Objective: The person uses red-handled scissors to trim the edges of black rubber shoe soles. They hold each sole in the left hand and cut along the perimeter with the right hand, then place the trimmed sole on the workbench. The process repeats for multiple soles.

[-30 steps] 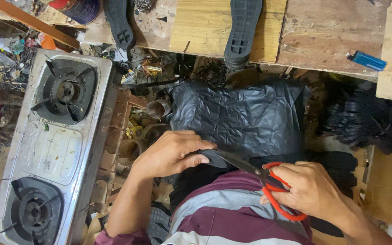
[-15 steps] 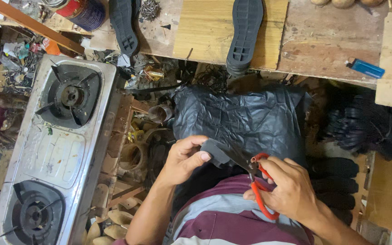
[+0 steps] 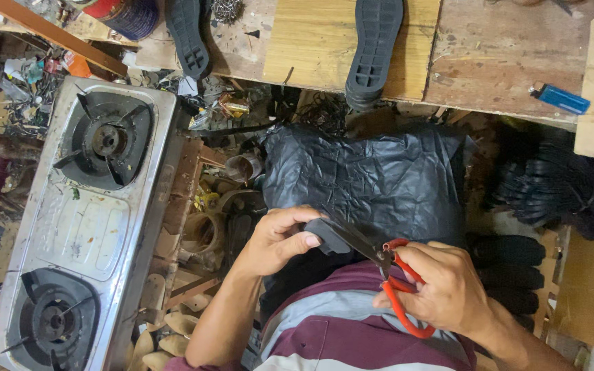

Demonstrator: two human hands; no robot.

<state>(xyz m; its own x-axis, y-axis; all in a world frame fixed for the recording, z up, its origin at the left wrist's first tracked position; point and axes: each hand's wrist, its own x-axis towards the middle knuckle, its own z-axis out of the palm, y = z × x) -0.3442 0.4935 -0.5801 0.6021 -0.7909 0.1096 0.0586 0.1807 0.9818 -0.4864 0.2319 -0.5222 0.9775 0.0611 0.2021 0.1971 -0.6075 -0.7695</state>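
Cutting goes on over our lap: our right hand (image 3: 448, 292) is clamped through the red loops of the scissors (image 3: 386, 275), and our left hand (image 3: 276, 240) is pinched shut on a small dark rubber piece (image 3: 331, 237), thumb on top, fingers curled under. Compared with a second ago, the left hand has lifted from lying flat over the piece to a firm pinch at its edge, and the right hand has drawn in closer, so the blades now reach right up to the piece; whether they already bite into it we cannot tell. We judge that the trimming is under way, with the piece held just above the black plastic sheet (image 3: 372, 178) spread across our knees.

Counting what lies around us: one pair of scissors, one piece in hand, one plastic sheet. On the wooden bench (image 3: 489, 62) ahead we see two black shoe soles, one to the left (image 3: 187, 34) and one near the middle (image 3: 376, 48), plus one blue lighter (image 3: 559, 98). To our left stands one steel stove (image 3: 77, 220) with two burners. One red tin (image 3: 122, 14) sits at the top edge.
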